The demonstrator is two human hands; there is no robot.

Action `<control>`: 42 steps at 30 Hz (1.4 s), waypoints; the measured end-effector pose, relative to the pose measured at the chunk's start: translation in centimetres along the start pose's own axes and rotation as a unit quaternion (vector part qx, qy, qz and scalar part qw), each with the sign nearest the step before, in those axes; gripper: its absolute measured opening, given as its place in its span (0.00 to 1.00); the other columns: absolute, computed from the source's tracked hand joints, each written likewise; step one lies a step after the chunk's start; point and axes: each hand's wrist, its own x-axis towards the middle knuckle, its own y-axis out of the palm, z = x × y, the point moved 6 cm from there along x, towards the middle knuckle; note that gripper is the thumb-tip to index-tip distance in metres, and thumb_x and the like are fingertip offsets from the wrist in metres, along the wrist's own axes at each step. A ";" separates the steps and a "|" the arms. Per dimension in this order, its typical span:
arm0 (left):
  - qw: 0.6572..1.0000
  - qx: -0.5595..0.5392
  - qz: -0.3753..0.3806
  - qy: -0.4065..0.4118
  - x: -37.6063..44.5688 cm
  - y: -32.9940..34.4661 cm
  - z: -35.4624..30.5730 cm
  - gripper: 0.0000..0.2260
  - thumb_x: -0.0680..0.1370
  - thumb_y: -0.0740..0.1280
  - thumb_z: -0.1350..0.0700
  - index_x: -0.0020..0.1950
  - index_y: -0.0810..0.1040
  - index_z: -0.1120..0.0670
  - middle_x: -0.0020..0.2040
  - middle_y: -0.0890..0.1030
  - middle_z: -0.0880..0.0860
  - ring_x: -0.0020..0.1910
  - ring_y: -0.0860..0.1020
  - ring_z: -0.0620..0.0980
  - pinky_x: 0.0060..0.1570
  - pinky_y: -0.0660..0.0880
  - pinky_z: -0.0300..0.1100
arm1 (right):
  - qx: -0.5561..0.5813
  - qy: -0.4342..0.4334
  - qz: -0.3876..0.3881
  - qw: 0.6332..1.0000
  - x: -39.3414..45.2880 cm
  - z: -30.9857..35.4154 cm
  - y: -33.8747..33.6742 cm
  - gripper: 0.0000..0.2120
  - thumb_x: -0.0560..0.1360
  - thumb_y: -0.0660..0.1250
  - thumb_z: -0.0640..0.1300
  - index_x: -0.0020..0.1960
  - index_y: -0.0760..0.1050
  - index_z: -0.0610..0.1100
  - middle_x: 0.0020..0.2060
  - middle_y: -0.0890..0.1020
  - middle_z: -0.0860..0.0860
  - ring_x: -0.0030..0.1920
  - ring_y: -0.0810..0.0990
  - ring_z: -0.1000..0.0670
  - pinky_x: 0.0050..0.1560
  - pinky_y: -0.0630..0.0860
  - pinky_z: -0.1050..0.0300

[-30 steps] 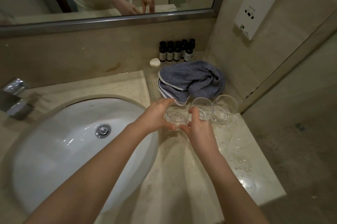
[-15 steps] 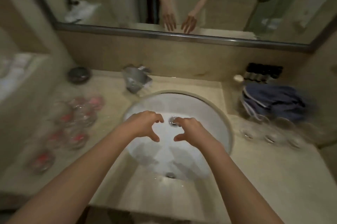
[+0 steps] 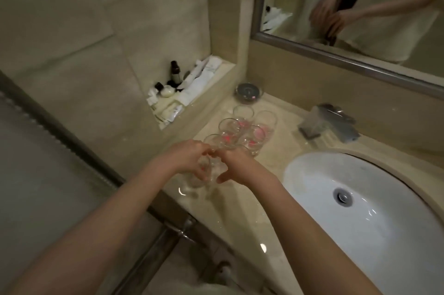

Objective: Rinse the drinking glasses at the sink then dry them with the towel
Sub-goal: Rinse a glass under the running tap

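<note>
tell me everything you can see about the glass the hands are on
The glass is clear and looks thin-walled, standing at the near end of a cluster of glasses, close to the counter's front edge, left of the sink. Its base shows as a bright curved rim on the marble. The left hand wraps its fingers round the upper part from the left; the right hand closes in from the right, fingertips at the rim. A faint pink tint shows inside; whether it holds liquid I cannot tell.

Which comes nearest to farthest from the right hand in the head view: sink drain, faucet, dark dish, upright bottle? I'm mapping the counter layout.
From the right hand:
1. Dark dish, at the back of the counter, beyond the glasses.
2. Sink drain, to the right, in the basin.
3. Faucet, right and behind the basin.

The upright bottle, on the ledge to the left, is too close to call against the dish.
</note>
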 end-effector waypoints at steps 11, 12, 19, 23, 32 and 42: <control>0.999 -0.042 0.007 -0.027 1.4 2.5 4.7 0.41 0.60 0.81 0.47 0.70 0.69 0.49 0.64 0.73 0.48 0.59 0.75 0.50 0.57 0.76 0.50 | -0.020 0.023 0.013 0.999 3.7 1.3 2.1 0.36 0.69 0.75 0.42 0.73 0.64 0.46 0.64 0.75 0.44 0.62 0.75 0.43 0.57 0.73 0.52; 0.999 -0.044 0.011 -0.026 1.7 2.8 4.8 0.41 0.60 0.81 0.47 0.70 0.68 0.49 0.64 0.74 0.48 0.59 0.75 0.50 0.57 0.76 0.50 | -0.018 0.025 0.012 0.999 3.9 1.2 2.2 0.37 0.68 0.76 0.42 0.73 0.64 0.47 0.64 0.75 0.44 0.62 0.75 0.43 0.57 0.73 0.52; 0.997 -0.059 0.040 -0.025 3.3 4.5 5.1 0.43 0.60 0.82 0.51 0.71 0.67 0.52 0.64 0.74 0.51 0.60 0.76 0.52 0.57 0.76 0.49 | -0.026 0.032 0.018 0.999 4.5 0.7 2.7 0.35 0.71 0.74 0.42 0.74 0.63 0.47 0.65 0.74 0.45 0.63 0.74 0.44 0.52 0.71 0.54; 0.997 -0.064 0.024 -0.019 3.7 4.8 5.1 0.42 0.59 0.82 0.50 0.68 0.68 0.55 0.64 0.76 0.52 0.60 0.76 0.53 0.57 0.76 0.49 | -0.013 0.044 0.011 0.999 5.2 0.9 3.4 0.32 0.70 0.74 0.41 0.71 0.66 0.46 0.61 0.77 0.42 0.60 0.77 0.43 0.54 0.75 0.50; 0.993 -0.111 -0.042 0.029 2.3 5.2 2.5 0.43 0.55 0.81 0.41 0.67 0.71 0.46 0.52 0.81 0.47 0.49 0.80 0.47 0.49 0.79 0.46 | 0.040 0.039 0.007 0.998 2.3 -1.2 2.5 0.31 0.67 0.76 0.39 0.68 0.72 0.48 0.56 0.81 0.46 0.53 0.80 0.45 0.51 0.75 0.53; 0.985 -0.078 -0.038 0.146 4.3 5.2 -10.6 0.39 0.54 0.76 0.37 0.61 0.77 0.51 0.50 0.81 0.46 0.48 0.79 0.47 0.47 0.78 0.43 | 0.192 0.145 -0.059 0.969 -10.2 -9.3 -1.2 0.31 0.68 0.77 0.41 0.69 0.73 0.50 0.52 0.82 0.43 0.45 0.81 0.50 0.54 0.76 0.58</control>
